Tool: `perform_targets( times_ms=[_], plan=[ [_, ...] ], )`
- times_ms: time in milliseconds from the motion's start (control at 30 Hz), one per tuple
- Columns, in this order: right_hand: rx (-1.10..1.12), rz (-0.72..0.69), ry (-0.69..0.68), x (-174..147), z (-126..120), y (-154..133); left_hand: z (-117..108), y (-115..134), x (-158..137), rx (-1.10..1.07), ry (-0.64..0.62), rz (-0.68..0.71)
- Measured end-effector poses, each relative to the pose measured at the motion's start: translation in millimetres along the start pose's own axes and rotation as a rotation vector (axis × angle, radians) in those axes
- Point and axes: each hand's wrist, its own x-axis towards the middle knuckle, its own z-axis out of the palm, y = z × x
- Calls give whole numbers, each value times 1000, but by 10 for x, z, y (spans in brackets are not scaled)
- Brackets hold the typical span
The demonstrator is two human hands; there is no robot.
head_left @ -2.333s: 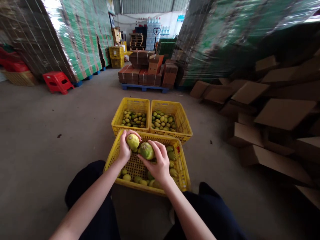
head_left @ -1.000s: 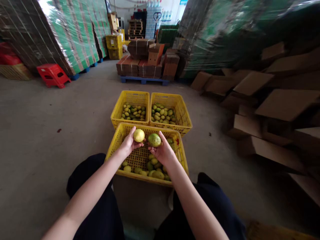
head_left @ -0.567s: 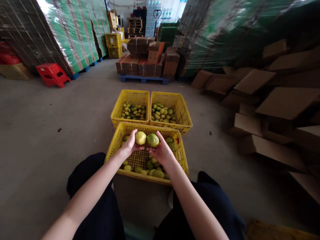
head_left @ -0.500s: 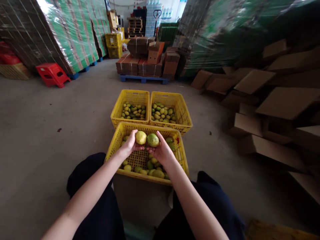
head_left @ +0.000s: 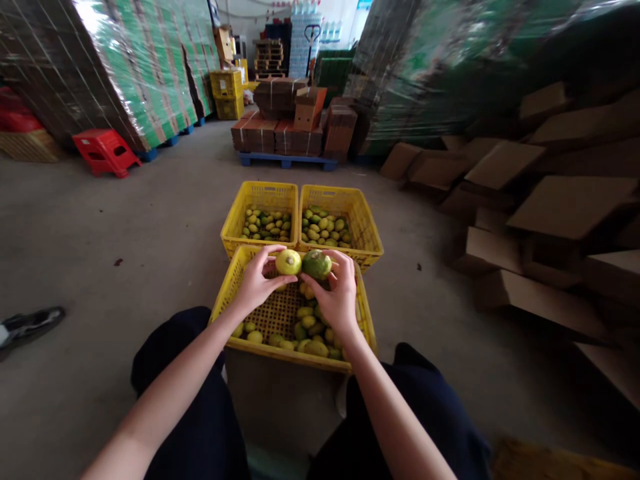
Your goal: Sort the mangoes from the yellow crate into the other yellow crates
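Above the near yellow crate [head_left: 274,317], my left hand [head_left: 257,279] pinches a yellow lemon [head_left: 289,263] between thumb and fingers, its nubbed end facing me. Close beside it, my right hand [head_left: 341,292] grips a greener lemon [head_left: 317,265] with dark patches. The two fruits are almost touching. Below them, more yellow-green lemons [head_left: 309,322] lie in the near crate, mostly along its right side and front; my hands hide part of its far side.
Two more yellow crates with fruit, left [head_left: 233,217] and right [head_left: 369,227], stand behind the near one. A blue pallet [head_left: 287,161] carries bundled cardboard. Cartons [head_left: 540,307] lie at right, a red stool [head_left: 106,152] at left. Someone's shoe [head_left: 35,327] shows at the left edge.
Both hands have risen slightly and turned the lemons, bringing the fruits' ends into view, with fingers now over the tops. A person's shoe has appeared at the left.
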Motion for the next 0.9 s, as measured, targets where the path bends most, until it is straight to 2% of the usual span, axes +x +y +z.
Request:
perform_targets(
  times_ms=[133, 300, 500, 733, 900],
  plan=[
    [-14, -89, 71, -7, -9, -18, -6, -35, -1, -31, 4, 52],
    [120, -26, 28, 9, -34, -44, -12, -70, 15, -98, -41, 47],
    [187, 89, 36, 57, -85, -66, 19, -62, 30, -223, -24, -91],
    [475, 354, -28, 57, -122, -135, 18, 122, 17, -343, 14, -246],
    [449, 453, -92, 22, -93, -114, 65, 54, 10, -562, 61, -418]
  ],
)
